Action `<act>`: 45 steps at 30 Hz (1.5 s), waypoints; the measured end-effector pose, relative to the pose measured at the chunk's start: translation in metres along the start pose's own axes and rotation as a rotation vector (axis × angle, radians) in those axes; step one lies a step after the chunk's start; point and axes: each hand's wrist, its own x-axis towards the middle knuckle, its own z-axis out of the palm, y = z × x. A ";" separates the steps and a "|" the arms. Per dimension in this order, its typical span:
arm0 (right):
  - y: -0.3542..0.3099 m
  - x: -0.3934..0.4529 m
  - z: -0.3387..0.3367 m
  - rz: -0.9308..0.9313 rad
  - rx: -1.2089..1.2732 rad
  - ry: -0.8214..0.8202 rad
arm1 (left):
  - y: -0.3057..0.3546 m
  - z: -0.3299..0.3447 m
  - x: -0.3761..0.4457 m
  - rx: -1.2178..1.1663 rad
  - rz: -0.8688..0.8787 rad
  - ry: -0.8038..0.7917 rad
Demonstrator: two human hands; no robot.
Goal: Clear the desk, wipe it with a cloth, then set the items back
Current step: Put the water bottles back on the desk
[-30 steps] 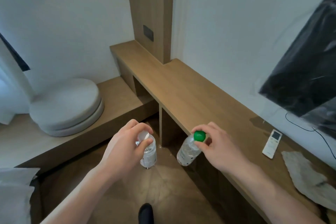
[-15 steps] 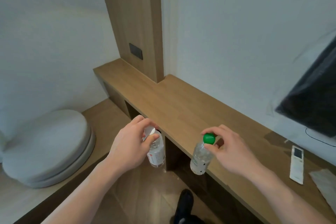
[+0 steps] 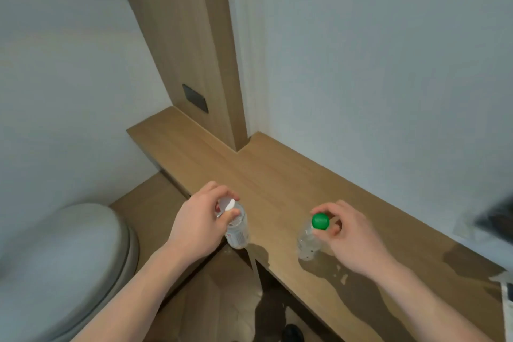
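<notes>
Hidden: white-capped bottle (image 3: 237, 228) upper half sits behind left hand (image 3: 198, 223); remote (image 3: 507, 305) cut off at right edge.
Labels: red print on white-capped bottle, unreadable.
Left grip: fingers and thumb pinch the white cap; bottle over desk (image 3: 277, 183) front edge.
Right grip: right hand (image 3: 347, 236) fingertips pinch green-capped bottle (image 3: 312, 239) by its cap, base at the desktop; contact unclear.

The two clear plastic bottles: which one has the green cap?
The clear plastic bottle with the green cap is the one that the right hand holds by its top. The bottle in the left hand has a white cap.
</notes>
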 end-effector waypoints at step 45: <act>-0.028 0.412 0.042 0.330 0.046 0.343 | -0.094 0.147 0.526 0.263 0.219 -0.367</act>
